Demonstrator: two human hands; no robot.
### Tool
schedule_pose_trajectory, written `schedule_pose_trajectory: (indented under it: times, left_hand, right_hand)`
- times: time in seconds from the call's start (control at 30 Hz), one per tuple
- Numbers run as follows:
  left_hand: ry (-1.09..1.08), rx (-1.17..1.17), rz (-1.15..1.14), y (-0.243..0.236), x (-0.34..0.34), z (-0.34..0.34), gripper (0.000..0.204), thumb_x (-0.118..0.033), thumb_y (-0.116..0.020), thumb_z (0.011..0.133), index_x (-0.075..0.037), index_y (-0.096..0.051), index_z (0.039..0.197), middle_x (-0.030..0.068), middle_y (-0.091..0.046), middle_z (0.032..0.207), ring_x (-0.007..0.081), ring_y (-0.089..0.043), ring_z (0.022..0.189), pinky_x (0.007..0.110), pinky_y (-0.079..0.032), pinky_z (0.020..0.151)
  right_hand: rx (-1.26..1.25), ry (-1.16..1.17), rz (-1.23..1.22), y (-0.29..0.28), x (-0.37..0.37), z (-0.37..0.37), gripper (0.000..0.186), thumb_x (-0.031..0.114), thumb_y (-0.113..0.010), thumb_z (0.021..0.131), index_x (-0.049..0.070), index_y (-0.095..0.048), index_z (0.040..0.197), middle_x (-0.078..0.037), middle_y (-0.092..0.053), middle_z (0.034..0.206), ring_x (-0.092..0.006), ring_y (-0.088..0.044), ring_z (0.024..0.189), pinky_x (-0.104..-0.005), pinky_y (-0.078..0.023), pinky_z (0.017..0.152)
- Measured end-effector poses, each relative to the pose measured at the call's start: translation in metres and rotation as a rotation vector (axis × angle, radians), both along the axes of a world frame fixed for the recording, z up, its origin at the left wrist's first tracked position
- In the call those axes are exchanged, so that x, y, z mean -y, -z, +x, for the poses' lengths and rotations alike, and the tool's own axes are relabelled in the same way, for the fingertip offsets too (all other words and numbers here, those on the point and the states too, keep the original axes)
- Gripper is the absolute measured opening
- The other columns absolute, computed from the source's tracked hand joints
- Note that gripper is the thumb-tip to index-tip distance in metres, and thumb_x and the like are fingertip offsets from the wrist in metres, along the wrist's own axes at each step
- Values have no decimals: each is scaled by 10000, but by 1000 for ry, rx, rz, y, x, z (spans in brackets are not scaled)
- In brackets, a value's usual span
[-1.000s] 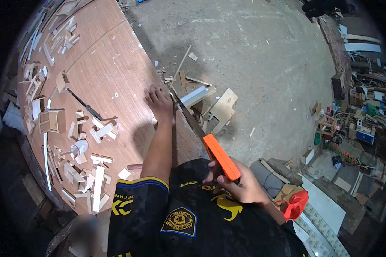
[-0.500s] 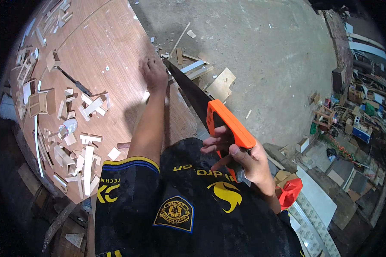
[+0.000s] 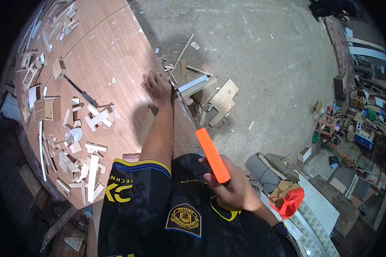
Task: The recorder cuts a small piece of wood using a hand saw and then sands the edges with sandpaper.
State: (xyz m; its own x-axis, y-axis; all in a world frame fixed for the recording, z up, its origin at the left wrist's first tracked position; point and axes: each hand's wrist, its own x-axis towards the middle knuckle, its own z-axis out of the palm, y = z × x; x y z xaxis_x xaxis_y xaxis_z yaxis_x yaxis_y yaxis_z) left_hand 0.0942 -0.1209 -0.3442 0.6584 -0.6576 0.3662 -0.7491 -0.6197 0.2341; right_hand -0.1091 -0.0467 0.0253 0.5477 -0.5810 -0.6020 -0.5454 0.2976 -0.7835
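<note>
My left hand (image 3: pixel 158 88) is at the right edge of the wooden table (image 3: pixel 116 55), palm down with bent fingers. It presses on a flat wooden board (image 3: pixel 147 127) that lies partly hidden under my forearm. In front of my shirt, my right hand (image 3: pixel 236 186) is closed around the orange handle of a handsaw (image 3: pixel 213 155). The handle is seen nearly edge-on, and I cannot make out the blade.
Wooden offcuts and small box-like pieces (image 3: pixel 47 109) cover the table's left side, with a dark slender tool (image 3: pixel 81 91) among them. Scraps, including a pale panel (image 3: pixel 224 98), lie on the concrete floor (image 3: pixel 261 55). A red bag (image 3: pixel 289 203) is at the lower right.
The saw has turned from showing its side to nearly edge-on, and its blade has left the table edge by my left hand. My right hand has come lower and closed around the handle.
</note>
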Motion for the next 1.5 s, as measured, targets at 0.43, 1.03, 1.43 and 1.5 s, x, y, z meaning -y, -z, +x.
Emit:
schedule_pose_trajectory:
  times: [0.43, 1.03, 1.43, 1.5]
  left_hand:
    - [-29, 117, -29, 15, 3, 9, 201, -229, -599, 847, -127, -596, 1020, 33, -527, 1187, 304, -474, 1206, 486, -387, 987]
    - [-6, -105, 38, 5, -1, 1, 180, -221, -526, 902, -148, -584, 1056, 85, -458, 1286, 372, -371, 1318, 648, -277, 1020]
    - [-23, -66, 69, 17, -5, 2, 154, -260, -538, 896, -183, -591, 1019, 40, -470, 1314, 336, -375, 1327, 594, -265, 1044]
    - [-32, -64, 38, 22, -4, 4, 149, -274, -545, 896, -186, -594, 1006, 37, -472, 1315, 338, -373, 1330, 596, -270, 1043]
  right_hand:
    - [-150, -84, 75, -14, 12, 26, 323, 123, -596, 880, 34, -518, 1181, -156, -605, 1032, -286, -638, 910, -359, -480, 799]
    - [-191, -187, 13, -27, 46, 30, 344, 36, -605, 793, 44, -507, 1122, -134, -665, 915, -320, -664, 836, -395, -508, 726]
    - [-313, -65, -45, 27, 35, 43, 388, 141, -633, 856, 45, -508, 1210, -232, -632, 941, -420, -615, 893, -421, -494, 735]
    - [-219, -42, -107, 28, 36, 47, 370, 167, -628, 872, 40, -508, 1198, -246, -622, 943, -426, -607, 897, -419, -490, 735]
